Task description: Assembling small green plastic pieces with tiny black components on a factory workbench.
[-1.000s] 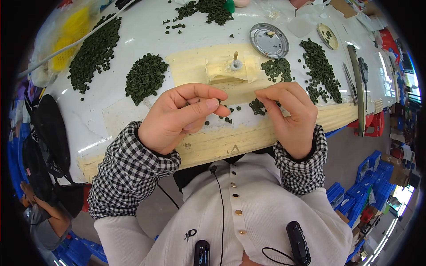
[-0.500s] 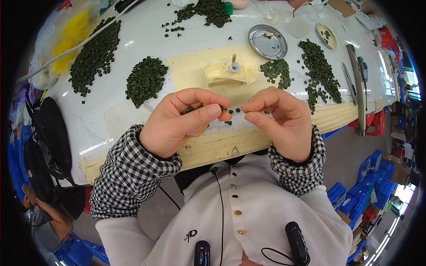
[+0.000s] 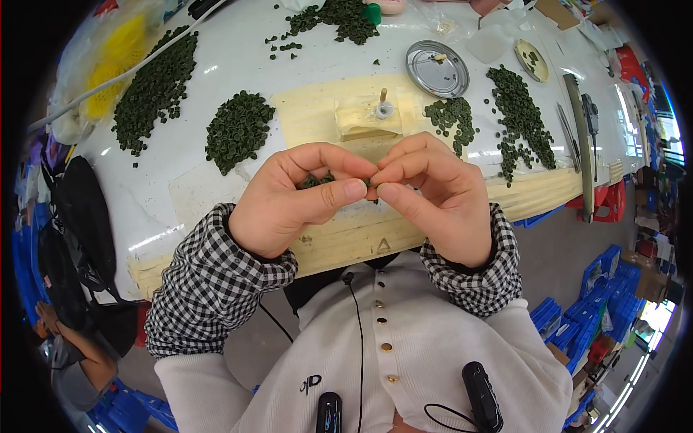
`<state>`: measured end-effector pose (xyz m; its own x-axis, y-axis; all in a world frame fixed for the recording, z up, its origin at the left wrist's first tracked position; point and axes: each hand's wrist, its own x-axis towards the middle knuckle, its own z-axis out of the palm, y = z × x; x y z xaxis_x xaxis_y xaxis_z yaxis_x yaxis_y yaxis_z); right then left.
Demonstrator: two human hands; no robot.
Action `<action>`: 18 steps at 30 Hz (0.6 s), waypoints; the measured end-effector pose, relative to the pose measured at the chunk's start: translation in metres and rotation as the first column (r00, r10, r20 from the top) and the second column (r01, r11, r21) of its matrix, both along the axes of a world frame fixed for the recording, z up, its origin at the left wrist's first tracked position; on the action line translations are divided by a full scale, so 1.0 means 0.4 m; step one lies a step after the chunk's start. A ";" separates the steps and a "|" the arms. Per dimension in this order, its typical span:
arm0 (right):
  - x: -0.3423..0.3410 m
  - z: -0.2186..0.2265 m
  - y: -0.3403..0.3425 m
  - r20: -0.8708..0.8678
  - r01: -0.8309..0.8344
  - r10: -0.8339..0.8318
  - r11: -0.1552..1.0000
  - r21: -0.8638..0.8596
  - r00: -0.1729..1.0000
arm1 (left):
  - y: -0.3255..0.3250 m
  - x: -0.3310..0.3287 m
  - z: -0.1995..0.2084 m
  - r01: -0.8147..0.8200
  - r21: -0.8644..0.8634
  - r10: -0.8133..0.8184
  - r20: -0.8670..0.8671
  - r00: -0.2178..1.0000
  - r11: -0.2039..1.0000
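Observation:
Above the near edge of the table my left hand and my right hand meet at the fingertips. Both hands are closed in a pinch of thumb and forefinger. A small dark green round piece shows a little where the fingertips touch; the rest of it is hidden by them. More dark green pieces show behind my left thumb, and I cannot tell whether they lie in the palm or on the table. Just beyond the hands stands a cream taped block with a white collar and an upright brown peg.
Heaps of dark green pieces lie at left, far left, back and right, with a smaller group near the block. Behind it is a round metal tray. Tweezers lie at the right edge.
My right hand has moved left, and its fingertips now meet those of my left hand. The left hand has barely moved.

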<state>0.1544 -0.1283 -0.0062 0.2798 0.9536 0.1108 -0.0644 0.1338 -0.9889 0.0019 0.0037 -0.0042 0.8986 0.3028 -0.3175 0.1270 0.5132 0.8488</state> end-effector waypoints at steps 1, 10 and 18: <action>-0.001 -0.001 0.000 -0.014 0.005 -0.005 1.000 -0.005 1.000 | 0.001 -0.001 0.000 0.003 0.001 -0.003 -0.006 1.000 1.000; -0.001 -0.003 -0.001 -0.056 -0.021 0.018 0.999 -0.049 0.998 | 0.001 -0.006 0.000 0.005 0.057 -0.002 -0.055 0.998 0.998; 0.002 0.009 -0.003 -0.271 -0.128 0.095 0.986 -0.106 0.958 | -0.004 -0.004 0.008 -0.007 0.201 -0.001 0.040 0.999 0.980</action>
